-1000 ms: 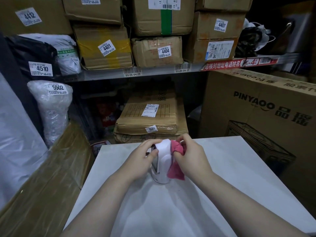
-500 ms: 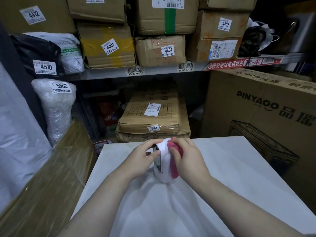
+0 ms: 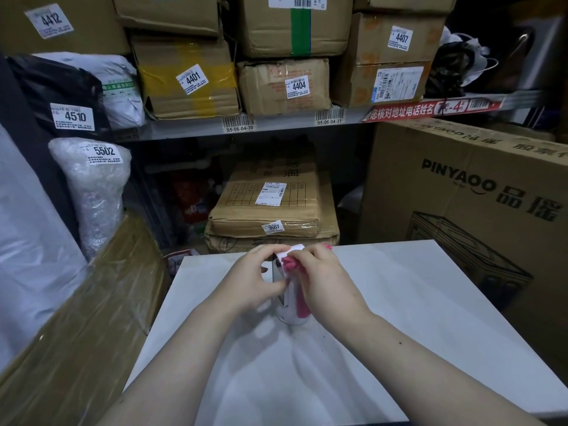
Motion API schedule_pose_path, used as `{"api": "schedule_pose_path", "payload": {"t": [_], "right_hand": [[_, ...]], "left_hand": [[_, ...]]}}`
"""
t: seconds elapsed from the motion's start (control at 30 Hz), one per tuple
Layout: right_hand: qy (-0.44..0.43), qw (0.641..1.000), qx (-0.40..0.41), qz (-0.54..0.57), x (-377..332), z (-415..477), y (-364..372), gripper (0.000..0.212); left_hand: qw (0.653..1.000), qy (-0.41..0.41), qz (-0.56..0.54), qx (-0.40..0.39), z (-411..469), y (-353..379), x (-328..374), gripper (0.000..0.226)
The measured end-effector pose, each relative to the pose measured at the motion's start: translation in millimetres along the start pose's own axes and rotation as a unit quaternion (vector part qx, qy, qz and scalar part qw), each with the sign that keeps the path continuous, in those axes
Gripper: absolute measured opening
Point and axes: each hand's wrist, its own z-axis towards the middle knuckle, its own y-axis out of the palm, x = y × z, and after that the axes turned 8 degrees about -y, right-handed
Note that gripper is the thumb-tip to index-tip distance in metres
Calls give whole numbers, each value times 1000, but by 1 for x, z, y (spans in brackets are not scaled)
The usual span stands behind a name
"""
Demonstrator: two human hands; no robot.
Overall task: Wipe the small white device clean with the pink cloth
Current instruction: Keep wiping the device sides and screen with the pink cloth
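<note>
We are mid-wipe: our left hand (image 3: 256,279) grips the white device (image 3: 290,305) upright on the bench (image 3: 415,302) while our right hand (image 3: 325,281) clutches the pink cloth (image 3: 292,264) against its top, and next we should probably rub down its sides.

Views: one, head-worn, wide-angle
Position: above the near edge of the surface (image 3: 399,318)
Facing: forward and down, toward the shelf (image 3: 276,126) of boxes behind
Nearness: close; forearms enter from the bottom, hands meet mid-frame
Shared area: none, single view
</note>
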Motion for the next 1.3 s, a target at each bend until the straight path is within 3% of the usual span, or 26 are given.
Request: {"api": "schedule_pose_path", "payload": {"t": [0.17, 0.3, 0.5, 0.67, 0.83, 1.07, 1.3], "right_hand": [[71, 996, 53, 19, 20, 2, -10, 29], [103, 993, 49, 23, 25, -2, -12, 28], [52, 996, 70, 15, 10, -3, -5, 27], [-27, 999, 25, -14, -9, -6, 3, 26], [-32, 999, 24, -18, -5, -7, -1, 25], [84, 992, 64, 68, 10, -13, -8, 20], [226, 950, 103, 189, 23, -13, 3, 8]], "left_hand": [[1000, 0, 14, 2, 0, 0, 2, 57], [1000, -3, 27, -13, 2, -1, 5, 58], [999, -3, 31, -27, 2, -4, 4, 63], [999, 0, 24, -26, 3, -3, 4, 66], [999, 2, 20, -26, 3, -3, 4, 66], [999, -1, 26, -20, 1, -4, 3, 62], [999, -3, 25, -25, 2, -3, 4, 63]]}}
